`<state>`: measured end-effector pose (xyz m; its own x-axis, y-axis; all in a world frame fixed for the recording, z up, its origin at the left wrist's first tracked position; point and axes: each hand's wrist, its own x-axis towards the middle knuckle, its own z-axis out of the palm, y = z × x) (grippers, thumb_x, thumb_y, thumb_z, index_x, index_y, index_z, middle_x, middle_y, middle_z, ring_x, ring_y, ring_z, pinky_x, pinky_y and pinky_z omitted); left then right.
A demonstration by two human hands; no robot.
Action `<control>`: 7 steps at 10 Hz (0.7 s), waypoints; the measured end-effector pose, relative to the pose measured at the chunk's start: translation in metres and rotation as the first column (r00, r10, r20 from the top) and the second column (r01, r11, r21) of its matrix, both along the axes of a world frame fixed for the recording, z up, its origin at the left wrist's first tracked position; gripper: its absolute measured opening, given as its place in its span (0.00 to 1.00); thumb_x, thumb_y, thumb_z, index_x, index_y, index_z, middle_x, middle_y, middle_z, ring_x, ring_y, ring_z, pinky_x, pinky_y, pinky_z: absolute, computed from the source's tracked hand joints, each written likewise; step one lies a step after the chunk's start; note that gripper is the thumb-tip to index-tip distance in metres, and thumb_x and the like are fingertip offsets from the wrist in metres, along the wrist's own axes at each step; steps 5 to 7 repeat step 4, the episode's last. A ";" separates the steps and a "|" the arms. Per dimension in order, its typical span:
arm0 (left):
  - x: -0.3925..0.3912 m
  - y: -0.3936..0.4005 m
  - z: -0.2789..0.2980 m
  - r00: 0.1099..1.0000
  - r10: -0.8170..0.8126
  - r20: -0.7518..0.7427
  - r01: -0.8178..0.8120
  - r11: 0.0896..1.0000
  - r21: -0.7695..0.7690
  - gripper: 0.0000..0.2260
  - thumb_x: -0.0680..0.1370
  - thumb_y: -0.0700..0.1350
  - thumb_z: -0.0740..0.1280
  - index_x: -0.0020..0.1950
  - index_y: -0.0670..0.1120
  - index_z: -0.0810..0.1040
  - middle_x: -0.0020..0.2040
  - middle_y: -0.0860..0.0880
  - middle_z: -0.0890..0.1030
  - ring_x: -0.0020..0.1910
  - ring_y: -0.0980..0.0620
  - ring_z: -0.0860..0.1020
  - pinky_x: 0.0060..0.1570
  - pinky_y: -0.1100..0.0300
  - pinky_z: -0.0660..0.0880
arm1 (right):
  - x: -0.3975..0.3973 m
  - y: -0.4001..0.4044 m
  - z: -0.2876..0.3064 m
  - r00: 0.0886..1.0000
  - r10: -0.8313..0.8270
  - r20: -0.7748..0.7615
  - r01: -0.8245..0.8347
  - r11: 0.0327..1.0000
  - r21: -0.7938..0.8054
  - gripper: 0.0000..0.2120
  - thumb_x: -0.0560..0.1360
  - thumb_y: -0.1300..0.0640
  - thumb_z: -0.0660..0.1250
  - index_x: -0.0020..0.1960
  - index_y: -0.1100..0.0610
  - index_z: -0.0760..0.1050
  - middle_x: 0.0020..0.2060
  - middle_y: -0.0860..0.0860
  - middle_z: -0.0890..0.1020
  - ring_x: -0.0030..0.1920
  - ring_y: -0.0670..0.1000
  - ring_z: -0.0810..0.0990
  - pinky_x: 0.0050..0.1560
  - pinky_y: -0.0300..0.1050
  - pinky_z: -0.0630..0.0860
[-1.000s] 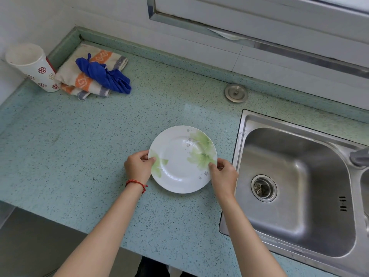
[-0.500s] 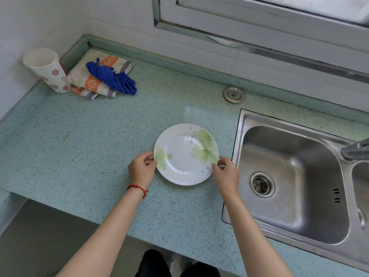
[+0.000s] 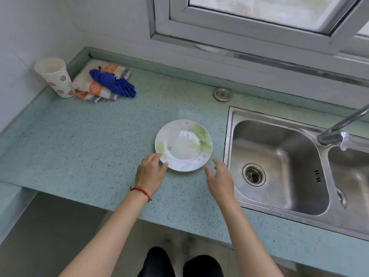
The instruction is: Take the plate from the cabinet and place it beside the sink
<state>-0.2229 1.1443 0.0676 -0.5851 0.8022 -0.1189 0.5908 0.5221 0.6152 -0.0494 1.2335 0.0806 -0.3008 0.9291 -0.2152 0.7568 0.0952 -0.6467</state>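
A white plate [image 3: 182, 145] with green leaf prints lies flat on the speckled green counter [image 3: 83, 140], just left of the steel sink [image 3: 279, 166]. My left hand [image 3: 149, 172], with a red string at the wrist, hovers at the plate's near-left rim, fingers spread, its fingertips at the edge. On the near-right side, my right hand [image 3: 218, 178] is open and apart from the plate, between it and the sink's rim. Neither hand holds anything.
A paper cup [image 3: 55, 76] with red patterns stands in the back-left corner beside folded cloths [image 3: 103, 82], one blue on top. A sink plug [image 3: 222, 93] lies at the back wall. The faucet [image 3: 339, 126] reaches over the sink. The counter's front edge runs below my forearms.
Both hands let go of the plate and drew back toward me, fingers spreading. The plate now rests on the counter. The camera view tilted up and back.
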 end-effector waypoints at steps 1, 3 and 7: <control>0.009 -0.009 0.006 0.992 -0.089 -0.093 0.086 0.996 -0.030 0.20 0.78 0.49 0.59 0.67 0.40 0.66 0.68 0.41 0.71 0.68 0.44 0.67 0.67 0.50 0.64 | 0.009 -0.012 0.008 0.997 0.062 0.042 -0.063 0.997 0.035 0.22 0.79 0.50 0.57 0.70 0.57 0.62 0.68 0.54 0.70 0.67 0.54 0.67 0.65 0.52 0.66; 0.026 -0.025 0.023 0.977 -0.129 -0.168 0.110 0.987 -0.121 0.22 0.79 0.52 0.55 0.70 0.43 0.62 0.71 0.44 0.68 0.70 0.47 0.64 0.68 0.47 0.63 | 0.028 -0.022 0.024 0.985 0.153 0.079 -0.156 0.987 0.036 0.23 0.79 0.49 0.56 0.71 0.57 0.59 0.69 0.55 0.68 0.69 0.54 0.65 0.66 0.52 0.65; 0.040 -0.033 0.029 0.958 -0.117 -0.262 0.080 0.986 -0.146 0.22 0.80 0.53 0.53 0.70 0.43 0.61 0.71 0.44 0.68 0.69 0.47 0.65 0.67 0.48 0.63 | 0.042 -0.026 0.030 0.972 0.212 0.103 -0.222 0.970 0.096 0.23 0.79 0.49 0.56 0.70 0.57 0.60 0.68 0.55 0.69 0.68 0.54 0.66 0.65 0.51 0.66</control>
